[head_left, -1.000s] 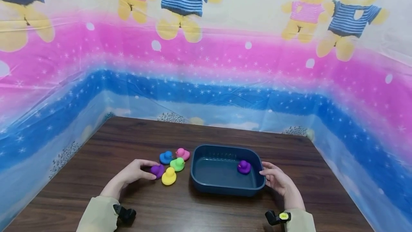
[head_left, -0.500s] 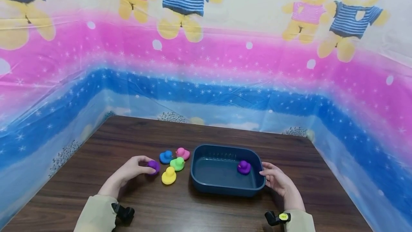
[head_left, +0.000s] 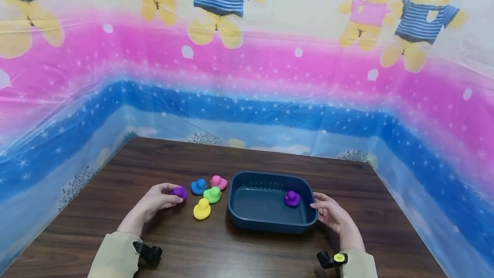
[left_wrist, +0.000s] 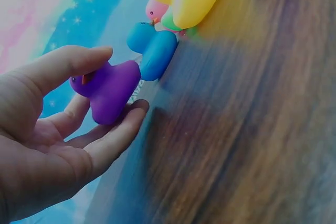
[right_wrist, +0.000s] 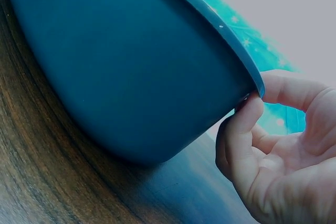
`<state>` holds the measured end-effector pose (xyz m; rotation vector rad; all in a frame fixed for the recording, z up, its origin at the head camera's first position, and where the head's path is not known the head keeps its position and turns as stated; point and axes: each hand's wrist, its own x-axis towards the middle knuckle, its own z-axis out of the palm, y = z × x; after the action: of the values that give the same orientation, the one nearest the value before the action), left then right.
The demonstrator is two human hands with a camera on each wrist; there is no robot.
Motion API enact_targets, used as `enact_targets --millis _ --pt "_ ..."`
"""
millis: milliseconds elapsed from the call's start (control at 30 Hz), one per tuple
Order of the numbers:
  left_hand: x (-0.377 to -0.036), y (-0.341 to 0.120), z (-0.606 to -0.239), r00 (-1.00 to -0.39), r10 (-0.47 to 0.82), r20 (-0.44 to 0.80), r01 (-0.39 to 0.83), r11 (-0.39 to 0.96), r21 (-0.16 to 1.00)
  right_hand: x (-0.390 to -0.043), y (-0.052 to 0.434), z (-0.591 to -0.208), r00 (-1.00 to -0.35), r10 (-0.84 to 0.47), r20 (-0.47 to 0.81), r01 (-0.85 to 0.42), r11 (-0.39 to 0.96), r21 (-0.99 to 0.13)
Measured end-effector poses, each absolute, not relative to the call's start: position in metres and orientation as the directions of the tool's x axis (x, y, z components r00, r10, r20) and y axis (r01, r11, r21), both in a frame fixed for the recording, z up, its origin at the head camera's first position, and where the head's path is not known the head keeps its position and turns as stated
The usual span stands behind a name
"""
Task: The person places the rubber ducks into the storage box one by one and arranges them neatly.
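My left hand [head_left: 156,200] pinches a purple rubber duck [head_left: 179,193] between thumb and fingers, left of the other ducks. In the left wrist view this purple duck [left_wrist: 113,90] lies on its side in the grip. A blue duck [head_left: 198,186], pink duck [head_left: 218,182], green duck [head_left: 212,194] and yellow duck [head_left: 202,209] stand grouped on the table to its right. At the right end of a dark blue basin [head_left: 266,225], my right hand [head_left: 335,217] holds the rim between thumb and fingers. Another purple duck [head_left: 292,198] sits inside the basin, near its right wall.
Everything stands on a brown wood-grain table [head_left: 185,252]. A printed cloth [head_left: 247,76] with bears and stars hangs behind the table and along both sides. Both sleeved wrists carry a small black camera [head_left: 148,253].
My left hand has drawn the purple duck away from the group, leftward and toward the far side. The right hand and the basin have stayed in place.
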<state>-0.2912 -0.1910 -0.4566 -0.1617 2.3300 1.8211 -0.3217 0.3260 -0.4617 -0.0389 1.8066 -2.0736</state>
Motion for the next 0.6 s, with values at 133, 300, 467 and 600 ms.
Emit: enact_targets --millis 133,300,467,600 --pt "-0.293 -0.19 -0.455 -0.982 0.011 -0.191 -0.184 0.206 0.961 -0.322 0.326 -0.461 -0.925 -0.299 -0.233 0.27 -0.09 -0.959" --pt "-0.293 -0.184 -0.449 -0.985 -0.015 -0.172 -0.172 0.185 0.968 -0.32 0.325 -0.461 -0.926 -0.299 -0.23 0.27 -0.101 -0.957" --pt "-0.296 -0.175 -0.44 -0.987 -0.046 -0.154 -0.161 0.2 0.967 -0.319 0.324 -0.459 -0.925 -0.307 -0.226 0.268 -0.104 -0.958" --pt "-0.301 -0.163 -0.43 -0.99 -0.027 -0.139 -0.141 0.197 0.97 -0.318 0.324 -0.457 -0.927 -0.297 -0.229 0.27 -0.102 -0.958"
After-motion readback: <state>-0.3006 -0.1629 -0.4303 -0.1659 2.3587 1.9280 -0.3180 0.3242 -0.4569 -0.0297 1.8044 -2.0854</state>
